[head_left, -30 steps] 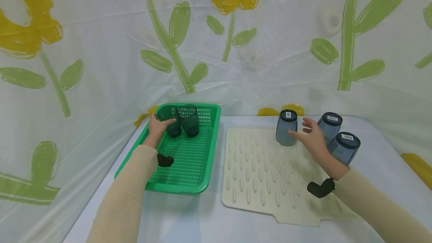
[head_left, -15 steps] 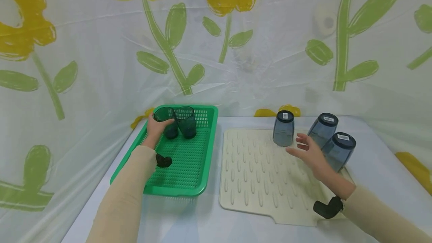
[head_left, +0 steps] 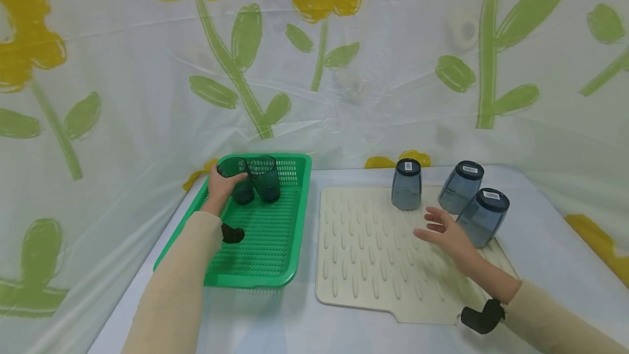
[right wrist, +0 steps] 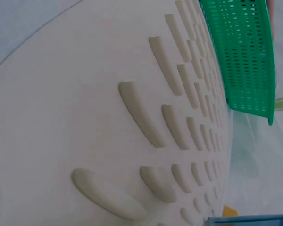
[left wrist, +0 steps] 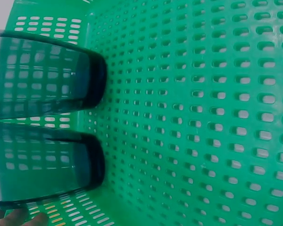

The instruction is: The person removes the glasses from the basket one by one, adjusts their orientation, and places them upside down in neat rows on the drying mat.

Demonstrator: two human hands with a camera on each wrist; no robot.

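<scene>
My left hand reaches over the basket's left side and grips a dark drinking glass, fingers outside, thumb across the near side. A second dark glass stands upright right beside it, both rims up. In the left wrist view the gripped glass is the lower of the pair, with fingertips along its side. Over the ribbed mat, my right hand holds nothing, its fingers spread and slightly bent. Near it are three upturned blue-grey glasses: one at back, one behind the hand, one beside it.
The green perforated basket stands left of the beige mat on a white-covered table. Its wall also shows in the right wrist view. A white curtain with printed flowers hangs close behind the table.
My right hand has drawn back from beside the back glass, down and toward me over the mat. My left hand keeps its grip on the basket's left glass. The head view has shifted slightly.
</scene>
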